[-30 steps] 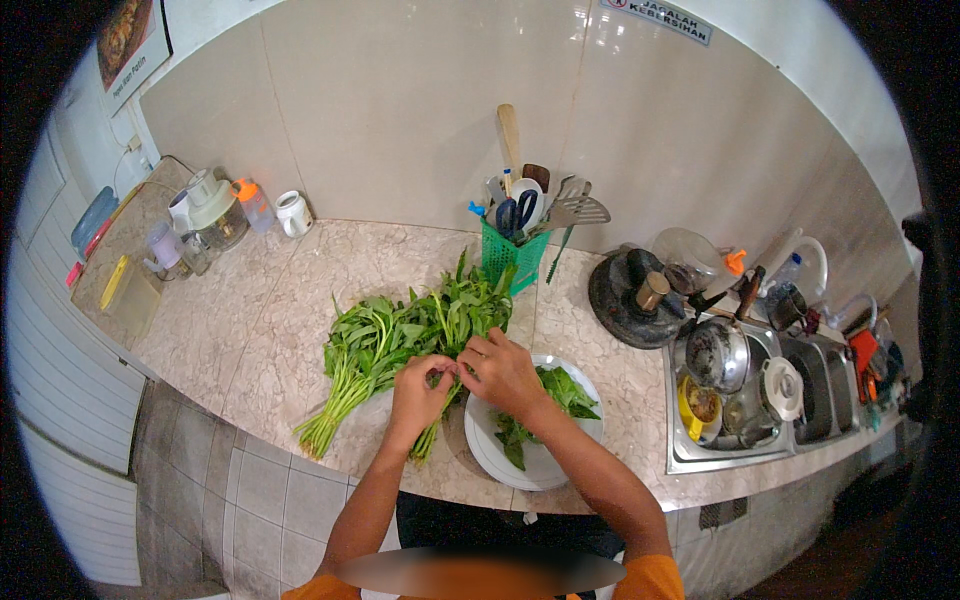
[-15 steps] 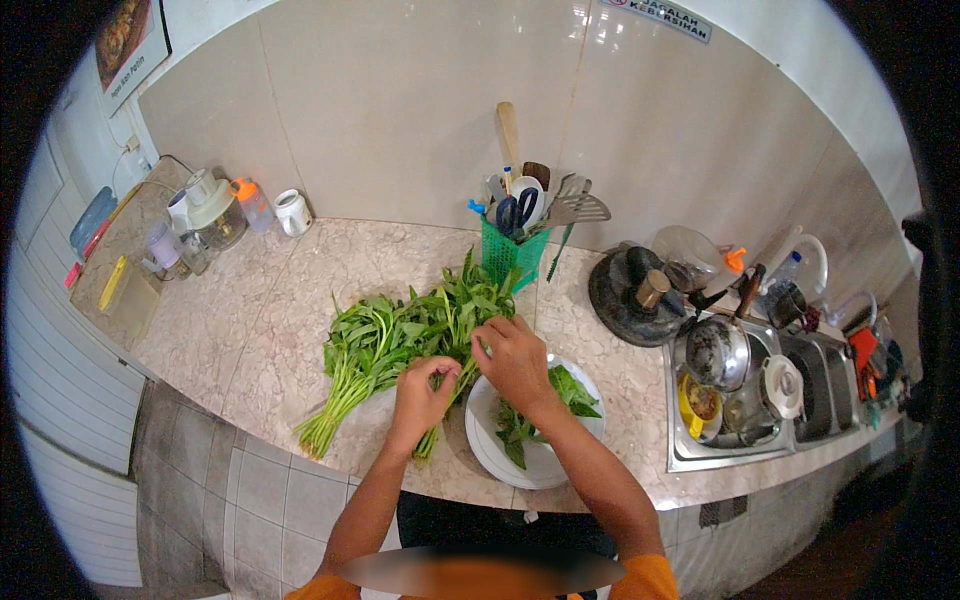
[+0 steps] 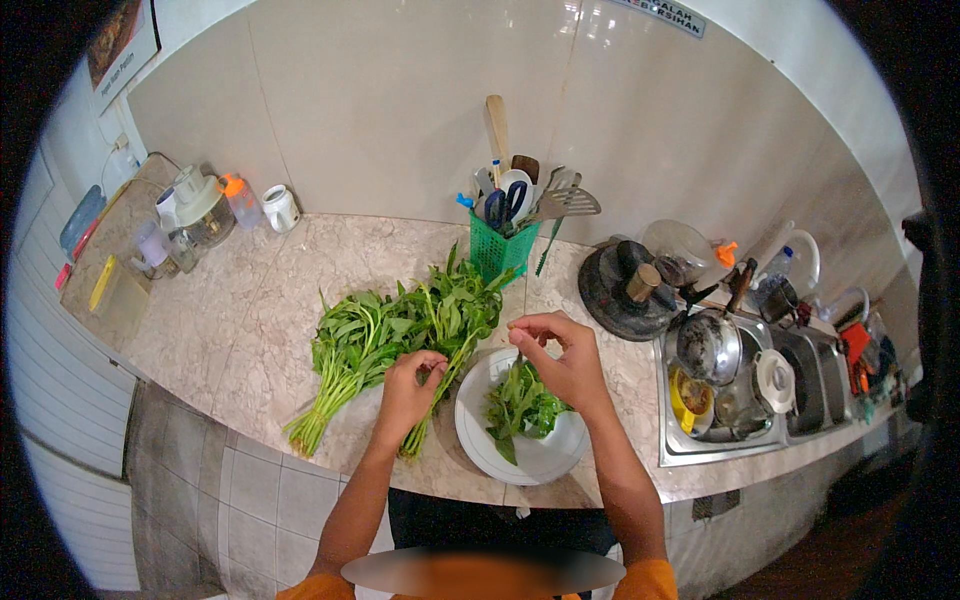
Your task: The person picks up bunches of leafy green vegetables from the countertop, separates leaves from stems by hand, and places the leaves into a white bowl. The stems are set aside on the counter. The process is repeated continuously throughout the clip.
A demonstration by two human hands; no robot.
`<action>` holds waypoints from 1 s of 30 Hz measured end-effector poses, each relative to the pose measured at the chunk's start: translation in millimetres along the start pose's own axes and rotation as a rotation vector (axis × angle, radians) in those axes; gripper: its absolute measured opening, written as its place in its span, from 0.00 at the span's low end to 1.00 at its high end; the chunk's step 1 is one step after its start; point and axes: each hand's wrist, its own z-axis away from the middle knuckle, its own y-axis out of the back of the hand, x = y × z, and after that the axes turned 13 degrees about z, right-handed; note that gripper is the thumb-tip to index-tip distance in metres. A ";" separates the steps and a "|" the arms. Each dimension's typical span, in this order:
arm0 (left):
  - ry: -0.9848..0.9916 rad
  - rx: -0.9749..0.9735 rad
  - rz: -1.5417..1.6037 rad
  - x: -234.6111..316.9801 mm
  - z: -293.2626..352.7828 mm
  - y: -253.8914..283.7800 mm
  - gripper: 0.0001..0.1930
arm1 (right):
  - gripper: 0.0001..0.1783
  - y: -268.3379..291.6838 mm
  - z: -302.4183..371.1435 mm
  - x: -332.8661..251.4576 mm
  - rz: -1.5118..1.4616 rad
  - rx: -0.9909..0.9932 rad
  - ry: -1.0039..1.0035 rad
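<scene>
Head view shows my left grip (image 3: 408, 388) beside the stems of the leafy greens (image 3: 355, 345), which lie in two bunches on the worktop (image 3: 230, 310), left of the white plate (image 3: 555, 458). The thumb and forefinger are bent close to each other; whether a stem is between them, I cannot tell. My right grip (image 3: 570, 362) is over the far right edge of the plate, its thumb tip and forefinger tip very near; I cannot tell if they pinch one of the loose leaves (image 3: 505, 405) beneath. Behind stands a green basket (image 3: 496, 252) with utensils.
</scene>
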 end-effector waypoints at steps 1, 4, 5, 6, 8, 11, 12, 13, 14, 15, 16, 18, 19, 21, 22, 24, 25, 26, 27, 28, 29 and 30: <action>-0.006 0.002 0.017 -1.1 0.2 -0.2 0.06 | 0.11 3.5 2.7 0.5 0.001 -0.023 -0.007; 0.002 0.005 0.048 -4.1 1.0 -0.6 0.06 | 0.11 11.8 14.2 2.0 0.024 -0.164 -0.035; 0.011 0.008 0.065 -4.5 0.9 -0.3 0.06 | 0.11 13.8 17.9 3.0 0.026 -0.215 -0.023; 0.020 0.012 0.077 -4.8 1.0 -0.4 0.06 | 0.11 14.3 21.6 4.6 0.062 -0.268 -0.042; 0.020 0.003 0.092 -4.2 1.4 -0.2 0.07 | 0.11 12.7 28.0 9.3 0.112 -0.356 -0.025; 0.008 -0.009 0.090 -1.6 1.1 0.4 0.07 | 0.11 9.9 35.3 19.2 0.242 -0.464 0.083; 0.002 -0.013 0.082 -0.5 0.9 0.3 0.07 | 0.11 7.5 36.8 22.2 0.257 -0.468 0.101; 0.011 -0.026 0.074 0.8 1.2 0.5 0.07 | 0.11 5.1 37.9 24.8 0.281 -0.474 0.119; 0.020 -0.037 0.059 2.1 1.9 0.9 0.07 | 0.12 3.8 38.7 27.0 0.320 -0.488 0.131; 0.030 -0.048 0.045 3.2 2.3 1.2 0.08 | 0.11 3.5 39.0 28.8 0.320 -0.449 0.170; 0.027 -0.051 0.052 4.3 2.5 1.3 0.08 | 0.11 3.1 38.8 29.9 0.335 -0.418 0.203; 0.023 -0.055 0.065 5.8 4.2 2.2 0.09 | 0.11 1.1 37.2 30.1 0.365 -0.346 0.246; -0.008 -0.051 0.041 6.3 4.8 3.0 0.10 | 0.11 -1.4 35.5 29.3 0.381 -0.304 0.257; -0.071 -0.042 -0.006 6.9 6.3 3.6 0.10 | 0.11 -5.7 30.5 27.7 0.395 -0.262 0.267; -0.042 -0.011 0.020 7.2 7.1 3.3 0.10 | 0.11 -7.9 26.4 27.7 0.394 -0.261 0.264; 0.013 0.050 0.066 7.9 8.5 2.1 0.09 | 0.12 -14.2 19.2 27.9 0.411 -0.272 0.233; 0.018 0.056 0.080 8.2 8.4 2.7 0.10 | 0.13 -19.7 15.6 28.1 0.428 -0.284 0.205; 0.020 0.063 0.087 8.7 8.1 3.8 0.10 | 0.14 -25.4 12.7 28.5 0.444 -0.295 0.177; 0.022 0.074 0.080 9.1 8.1 4.5 0.10 | 0.14 -31.1 11.3 29.3 0.487 -0.323 0.148; -0.011 0.055 0.061 9.6 8.0 5.3 0.11 | 0.14 -37.0 9.7 30.2 0.530 -0.351 0.119; -0.045 0.039 0.028 10.1 8.2 6.1 0.11 | 0.14 -42.3 8.3 31.4 0.573 -0.378 0.090; -0.093 0.029 -0.018 10.0 8.5 7.2 0.12 | 0.15 -47.6 6.8 32.7 0.597 -0.372 0.090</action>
